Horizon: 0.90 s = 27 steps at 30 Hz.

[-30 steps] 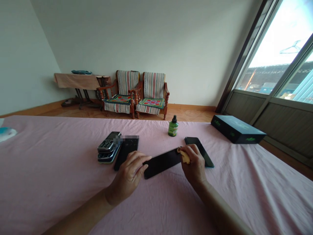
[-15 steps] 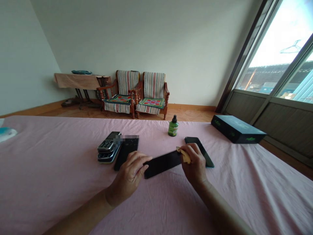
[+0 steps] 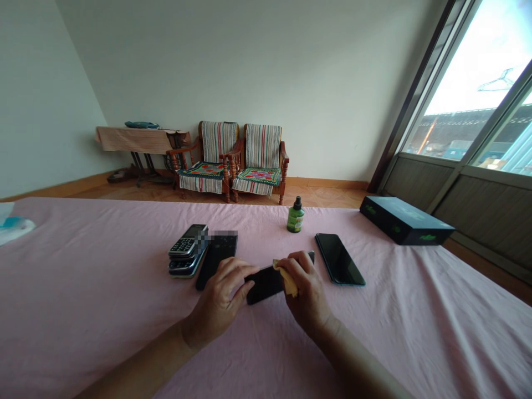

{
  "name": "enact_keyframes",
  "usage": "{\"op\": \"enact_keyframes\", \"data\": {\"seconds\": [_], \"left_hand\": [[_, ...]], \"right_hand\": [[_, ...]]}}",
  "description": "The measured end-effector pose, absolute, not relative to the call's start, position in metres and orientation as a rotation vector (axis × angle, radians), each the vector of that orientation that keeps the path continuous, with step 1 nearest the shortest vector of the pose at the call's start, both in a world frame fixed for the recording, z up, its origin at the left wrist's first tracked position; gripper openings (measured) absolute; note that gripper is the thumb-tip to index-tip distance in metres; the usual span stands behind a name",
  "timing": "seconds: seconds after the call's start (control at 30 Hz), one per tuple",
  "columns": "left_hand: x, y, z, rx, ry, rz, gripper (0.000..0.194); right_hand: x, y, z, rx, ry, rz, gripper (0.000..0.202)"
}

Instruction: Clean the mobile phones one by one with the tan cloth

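Pinched between thumb and fingers, the near-left end of a black smartphone (image 3: 262, 285) was held in the left hand (image 3: 219, 296), while the right hand (image 3: 306, 291) was closed on a bunched yellow cloth (image 3: 290, 282) over the phone's right part. That hand hid much of the screen, leaving only a sliver of the far-right corner visible beyond the knuckles; the left fingertips covered the opposite edge. Whether the smartphone touched the pink sheet (image 3: 266, 354) could not be told. Its exposed face looked dark, flat and glossless, with a thin paler rim along the upper edge, and it lay aslant, right end farther away.

Left of the smartphone was a long black handset (image 3: 216, 259), its top blurred by a pixelated patch and its side partly behind the left hand. Farther left, a keypad phone (image 3: 185, 245) topped a stack, the lower handsets mostly concealed. Beyond the smartphone stood a green bottle (image 3: 295, 218) with a black cap; to its right lay a teal-edged smartphone (image 3: 341, 259) and, farther off, a black box (image 3: 403, 223).
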<state>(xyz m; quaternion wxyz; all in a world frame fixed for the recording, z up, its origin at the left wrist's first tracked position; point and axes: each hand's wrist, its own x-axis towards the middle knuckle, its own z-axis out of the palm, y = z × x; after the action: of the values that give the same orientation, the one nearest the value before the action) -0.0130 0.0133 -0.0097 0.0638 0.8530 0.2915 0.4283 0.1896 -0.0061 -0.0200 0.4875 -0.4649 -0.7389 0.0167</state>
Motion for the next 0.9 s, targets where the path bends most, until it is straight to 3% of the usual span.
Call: {"op": "enact_keyframes", "data": {"seconds": [0.5,0.63,0.9], "left_hand": [[-0.008,0.004,-0.021,2.316,1.042,1.351,0.03],[-0.009,0.003,-0.02,2.306,1.011,1.328,0.038],[-0.006,0.0,-0.02,2.292,1.006,1.361,0.046]], "right_hand": [[0.168,-0.024,-0.013,-1.024,-1.902,0.006,0.034],[0.155,-0.032,-0.004,-0.964,-2.025,-0.089,0.026],[0.158,-0.034,-0.007,-0.999,-2.051,-0.141,0.03]]}}
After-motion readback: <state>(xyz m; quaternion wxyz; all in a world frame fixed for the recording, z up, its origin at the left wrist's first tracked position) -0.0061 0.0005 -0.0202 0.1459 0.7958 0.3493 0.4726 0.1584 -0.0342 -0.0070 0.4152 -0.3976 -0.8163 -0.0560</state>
